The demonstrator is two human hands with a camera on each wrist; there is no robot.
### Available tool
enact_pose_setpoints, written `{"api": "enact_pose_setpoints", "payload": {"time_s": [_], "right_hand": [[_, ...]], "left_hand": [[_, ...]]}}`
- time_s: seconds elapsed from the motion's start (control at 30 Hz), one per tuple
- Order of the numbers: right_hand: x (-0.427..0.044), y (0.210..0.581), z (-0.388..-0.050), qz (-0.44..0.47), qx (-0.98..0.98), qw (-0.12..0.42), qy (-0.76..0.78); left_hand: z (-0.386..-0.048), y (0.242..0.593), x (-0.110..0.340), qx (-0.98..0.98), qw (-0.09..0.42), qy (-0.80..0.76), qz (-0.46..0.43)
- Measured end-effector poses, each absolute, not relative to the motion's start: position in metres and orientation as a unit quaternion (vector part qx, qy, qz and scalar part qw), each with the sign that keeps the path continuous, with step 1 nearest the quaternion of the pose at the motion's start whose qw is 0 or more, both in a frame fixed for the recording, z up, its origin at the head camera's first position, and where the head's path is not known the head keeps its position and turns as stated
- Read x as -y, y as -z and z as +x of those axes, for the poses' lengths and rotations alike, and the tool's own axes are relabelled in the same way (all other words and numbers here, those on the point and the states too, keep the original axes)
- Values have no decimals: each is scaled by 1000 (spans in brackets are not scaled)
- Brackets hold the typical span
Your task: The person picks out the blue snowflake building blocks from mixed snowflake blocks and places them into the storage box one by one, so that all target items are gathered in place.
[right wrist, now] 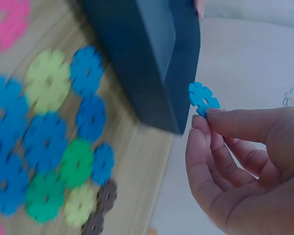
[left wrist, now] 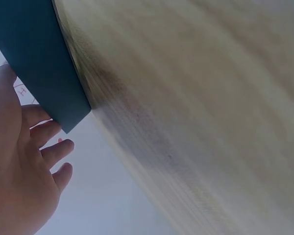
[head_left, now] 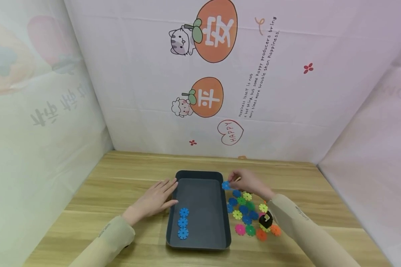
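A dark grey rectangular tray (head_left: 200,211) lies on the wooden table. Inside it, along the left side, three blue snowflake discs (head_left: 182,222) form a column. My left hand (head_left: 155,196) rests at the tray's left rim, fingers fairly straight; in the left wrist view the fingertips (left wrist: 51,129) touch the tray's outer wall (left wrist: 44,63). Between thumb and index finger my right hand (head_left: 248,182) pinches a blue snowflake disc (right wrist: 203,98), just above the tray's far right rim. Below that hand, a loose spread of notched discs (head_left: 243,209) lies on the table.
The spread right of the tray mixes blue, green, yellow, pink and orange discs (head_left: 261,234). Dark discs (right wrist: 107,196) show at its edge in the right wrist view. A printed white cloth wall (head_left: 147,92) stands behind the table (head_left: 147,163), with more cloth on both sides.
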State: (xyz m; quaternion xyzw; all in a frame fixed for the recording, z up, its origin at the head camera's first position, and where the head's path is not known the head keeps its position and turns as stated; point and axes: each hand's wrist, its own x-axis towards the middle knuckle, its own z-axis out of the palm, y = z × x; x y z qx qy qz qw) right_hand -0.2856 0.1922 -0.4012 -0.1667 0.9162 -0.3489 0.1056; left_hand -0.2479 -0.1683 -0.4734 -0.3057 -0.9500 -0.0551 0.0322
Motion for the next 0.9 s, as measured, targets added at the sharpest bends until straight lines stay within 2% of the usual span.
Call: {"api": "enact_pose_setpoints", "payload": {"time_s": [0.17, 0.53, 0.9], "right_hand": [[-167, 405, -290, -191, -913, 102, 345], [-126, 417, -287, -268, -887, 131, 352], [-91, 435, -286, -265, -882, 157, 356]], "left_hand": [[-250, 475, 171, 949, 32, 57, -308], [-250, 474, 173, 949, 27, 58, -307], [-250, 473, 171, 949, 30, 63, -306]]}}
